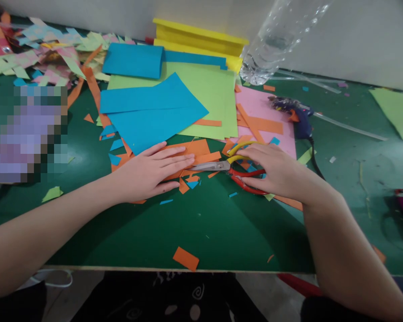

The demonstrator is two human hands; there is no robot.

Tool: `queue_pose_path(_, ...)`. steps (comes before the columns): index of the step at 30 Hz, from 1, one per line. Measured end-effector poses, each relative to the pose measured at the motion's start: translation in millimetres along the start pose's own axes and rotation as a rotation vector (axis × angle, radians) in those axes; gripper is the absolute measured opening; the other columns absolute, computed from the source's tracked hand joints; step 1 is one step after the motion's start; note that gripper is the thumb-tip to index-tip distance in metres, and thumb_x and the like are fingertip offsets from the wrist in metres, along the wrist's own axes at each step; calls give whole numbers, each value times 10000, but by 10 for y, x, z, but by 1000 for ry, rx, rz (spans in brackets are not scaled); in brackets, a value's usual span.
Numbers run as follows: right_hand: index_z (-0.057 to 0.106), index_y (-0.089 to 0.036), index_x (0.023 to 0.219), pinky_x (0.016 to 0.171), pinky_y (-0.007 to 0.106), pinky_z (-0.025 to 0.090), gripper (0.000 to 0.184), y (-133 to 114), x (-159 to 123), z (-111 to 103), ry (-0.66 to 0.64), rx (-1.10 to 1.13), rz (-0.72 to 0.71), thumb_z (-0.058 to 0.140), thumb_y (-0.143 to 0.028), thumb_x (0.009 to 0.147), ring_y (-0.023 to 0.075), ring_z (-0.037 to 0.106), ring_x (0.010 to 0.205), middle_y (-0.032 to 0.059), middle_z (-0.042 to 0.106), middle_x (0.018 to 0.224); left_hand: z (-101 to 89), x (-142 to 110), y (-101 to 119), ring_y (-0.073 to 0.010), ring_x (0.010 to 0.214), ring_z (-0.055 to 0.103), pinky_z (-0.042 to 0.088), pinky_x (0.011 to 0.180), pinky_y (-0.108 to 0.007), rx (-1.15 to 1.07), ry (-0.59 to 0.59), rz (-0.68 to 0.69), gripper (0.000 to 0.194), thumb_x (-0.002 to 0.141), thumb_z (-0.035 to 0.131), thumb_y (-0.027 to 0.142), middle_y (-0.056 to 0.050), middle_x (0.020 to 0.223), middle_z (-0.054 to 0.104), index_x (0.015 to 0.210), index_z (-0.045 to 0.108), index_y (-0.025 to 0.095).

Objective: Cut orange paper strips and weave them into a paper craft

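My left hand point(154, 172) lies flat on orange paper pieces point(201, 146), its fingers stretched out to the right. A pair of scissors point(223, 166) with yellow and red handles is in my right hand point(278, 172), which is closed round the handles. The blades point left, and their tips come close to the left fingertips, over the orange paper. Small orange and blue scraps point(192, 184) lie around the blades. Just beyond my left hand are overlapping blue sheets point(154, 116). The orange paper is partly hidden under my left hand.
Light green sheets point(218, 98), a pink sheet point(275, 100) and folded yellow paper point(201, 36) lie behind. A plastic bottle point(272, 49) and a glue gun point(298, 116) with its cord are at the back right. Woven paper strips point(47, 53) pile up back left; a pixelated patch covers the left.
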State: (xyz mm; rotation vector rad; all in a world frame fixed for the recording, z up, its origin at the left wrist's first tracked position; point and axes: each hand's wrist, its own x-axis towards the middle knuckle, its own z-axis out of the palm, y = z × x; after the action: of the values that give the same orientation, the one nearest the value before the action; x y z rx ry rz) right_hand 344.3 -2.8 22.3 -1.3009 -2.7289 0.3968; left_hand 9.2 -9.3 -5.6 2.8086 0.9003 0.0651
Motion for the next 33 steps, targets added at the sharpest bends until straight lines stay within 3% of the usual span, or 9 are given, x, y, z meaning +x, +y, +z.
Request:
queue_pose_path(15, 628, -193, 1240, 924, 484, 478, 417, 56, -24, 14, 96, -28, -131, 609, -403, 880, 323, 633, 1055, 134, 676, 1148, 1, -2, -2, -156, 1496, 202, 77, 1240, -388, 5, -11, -1, 537, 1053, 227, 483, 45, 1578, 321, 1538, 285, 260)
queue_pose_path(33, 636, -257, 1236, 915, 513, 471, 415, 23, -25, -20, 25, 18, -40, 596, -449, 870, 338, 628, 1065, 100, 674, 1184, -8, -7, 2, -173, 1496, 206, 76, 1241, -396, -35, -18, -7, 526, 1051, 247, 477, 37, 1581, 315, 1530, 311, 270)
